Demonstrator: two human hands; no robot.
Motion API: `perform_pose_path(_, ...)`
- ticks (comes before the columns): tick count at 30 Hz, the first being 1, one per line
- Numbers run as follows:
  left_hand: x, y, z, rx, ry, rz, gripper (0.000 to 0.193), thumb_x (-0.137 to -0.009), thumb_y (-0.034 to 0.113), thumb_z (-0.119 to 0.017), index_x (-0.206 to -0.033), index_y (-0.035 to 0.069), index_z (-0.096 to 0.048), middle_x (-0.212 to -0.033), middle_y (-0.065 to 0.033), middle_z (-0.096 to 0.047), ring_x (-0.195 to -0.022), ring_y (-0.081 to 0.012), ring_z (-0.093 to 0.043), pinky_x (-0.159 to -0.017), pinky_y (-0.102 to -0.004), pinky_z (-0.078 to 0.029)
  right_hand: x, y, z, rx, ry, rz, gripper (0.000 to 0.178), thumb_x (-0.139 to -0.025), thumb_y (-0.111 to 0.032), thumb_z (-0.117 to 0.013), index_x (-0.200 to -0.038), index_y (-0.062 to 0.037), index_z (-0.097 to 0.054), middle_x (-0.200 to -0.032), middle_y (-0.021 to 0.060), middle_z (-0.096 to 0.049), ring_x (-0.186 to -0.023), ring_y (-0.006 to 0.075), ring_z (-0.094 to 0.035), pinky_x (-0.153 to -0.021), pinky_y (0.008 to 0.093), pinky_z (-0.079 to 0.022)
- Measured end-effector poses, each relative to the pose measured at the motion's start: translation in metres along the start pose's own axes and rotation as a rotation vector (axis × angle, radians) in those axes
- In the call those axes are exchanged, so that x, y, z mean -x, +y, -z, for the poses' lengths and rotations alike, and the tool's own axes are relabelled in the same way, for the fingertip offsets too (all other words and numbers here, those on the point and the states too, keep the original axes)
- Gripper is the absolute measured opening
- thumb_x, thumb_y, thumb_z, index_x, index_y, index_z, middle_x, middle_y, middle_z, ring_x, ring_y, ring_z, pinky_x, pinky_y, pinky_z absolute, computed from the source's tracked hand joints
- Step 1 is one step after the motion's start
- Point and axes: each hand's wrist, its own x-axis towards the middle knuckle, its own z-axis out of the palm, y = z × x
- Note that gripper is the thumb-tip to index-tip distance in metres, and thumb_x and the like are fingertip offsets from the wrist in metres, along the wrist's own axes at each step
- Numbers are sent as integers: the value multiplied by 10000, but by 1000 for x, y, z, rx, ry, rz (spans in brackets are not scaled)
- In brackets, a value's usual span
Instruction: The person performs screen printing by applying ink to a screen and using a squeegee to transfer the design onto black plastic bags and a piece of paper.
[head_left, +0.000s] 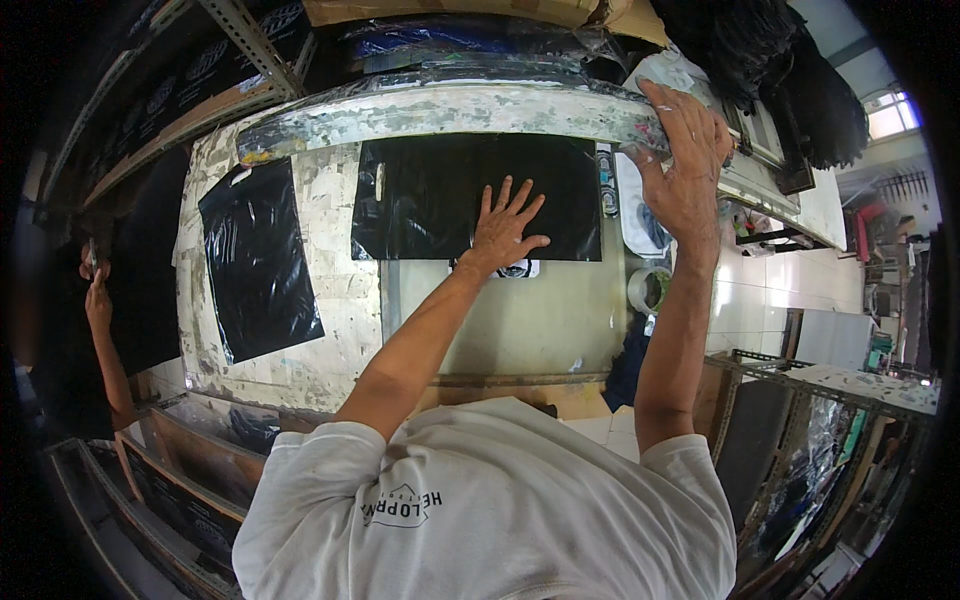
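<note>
My left hand (505, 232) lies flat with fingers spread on a glossy black plastic bag (422, 200). The bag has a cut-out handle slot at its left end and lies across a pale printing board. A small printed patch shows at its lower edge, below my wrist. At the far side, my right hand (690, 165) is wrapped around the right end of a long, paint-smeared whitish frame (450, 112), which looks like a raised screen-printing frame. A second black plastic bag (262, 262) with a handle slot rests at the left.
Right of the board are a tape roll (643, 290), a white container (640, 215) and dark cloth (628, 362). Another person's hand (97, 285) holds a small object at far left. Metal shelving (245, 45) stands behind on the left; a rack (830, 385) stands at right.
</note>
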Motion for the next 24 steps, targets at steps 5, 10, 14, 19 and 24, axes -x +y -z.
perform_pose_path(5, -4, 3, -2, -32, -25, 27, 835, -895, 681, -547, -1552, 186, -404, -1668, -114, -226, -1537, -401, -144, -1219, -629, -68, -1, 0, 0, -5, -14, -6, 664, -743, -100, -758, -1381, -183, -595, -1314, 60, -617, -1290, 260, -507, -1156, 489, -241)
perform_pose_path(10, -4, 7, -6, 14, 53, -2, 804, -892, 635, -589, -1523, 157, -448, -1644, -132, -279, -1524, -419, -174, -1208, -643, -88, -1, 0, 1, 9, -9, -6, 656, -748, -120, -771, -1377, -182, -596, -1315, 57, -617, -1294, 252, -505, -1157, 487, -239)
perform_pose_path(14, -1, 9, 0, 109, 24, 1, 752, -927, 592, -572, -1521, 148, -448, -1633, -145, -300, -1518, -418, -196, -1216, -616, -104, -1, 0, 1, 11, -37, -13, 630, -804, -163, -741, -1411, -171, -576, -1370, 84, -597, -1316, 293, -484, -1158, 477, -234)
perform_pose_path(19, 10, -12, 33, 118, 68, -26, 617, -927, 423, -648, -1453, 124, -527, -1600, -129, -371, -1503, -394, -258, -1209, -578, -191, 0, 0, 0, 6, -4, 3, 659, -750, -101, -774, -1378, -191, -596, -1328, 55, -612, -1298, 253, -502, -1168, 495, -236)
perform_pose_path(24, 39, -40, 59, 26, -14, 80, 591, -854, 351, -752, -1394, 163, -599, -1590, -71, -402, -1506, -374, -267, -1213, -574, -219, 1, 2, -1, 28, -11, -5, 632, -777, -138, -758, -1385, -189, -594, -1347, 59, -608, -1310, 262, -495, -1171, 492, -237)
